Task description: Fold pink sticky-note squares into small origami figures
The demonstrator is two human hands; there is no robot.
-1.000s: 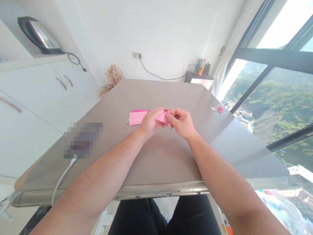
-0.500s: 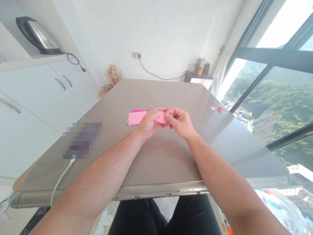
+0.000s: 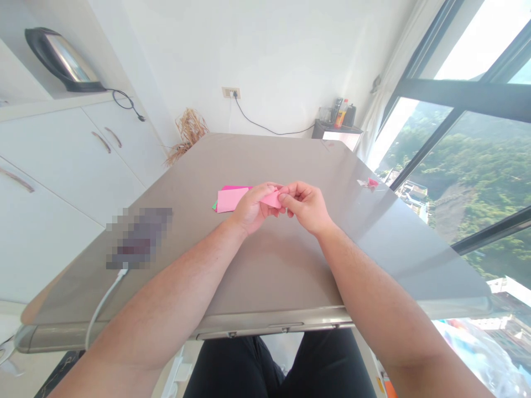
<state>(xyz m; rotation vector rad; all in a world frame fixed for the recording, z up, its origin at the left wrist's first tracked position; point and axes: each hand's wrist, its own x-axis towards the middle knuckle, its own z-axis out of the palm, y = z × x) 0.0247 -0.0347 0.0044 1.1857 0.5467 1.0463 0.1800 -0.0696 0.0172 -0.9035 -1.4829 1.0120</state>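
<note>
A small piece of pink paper is held up between both hands above the table. My left hand is closed on its left side, the thumb lying along the top. Thumb and fingers of my right hand pinch its right end. Behind and left of my left hand lies a stack of coloured paper, pale pink on top, with a deeper pink and a bit of green showing at its edges. My left hand hides part of this stack.
A blurred-out dark device with a white cable lies on the table's left. Pink scraps and clear plastic sit near the right edge. Beyond the far edge stands a small cabinet with bottles. The window is at right.
The right thumb and fingers have shifted very slightly on the pink paper, and its face shows a little more. Both hands otherwise stay in place.
</note>
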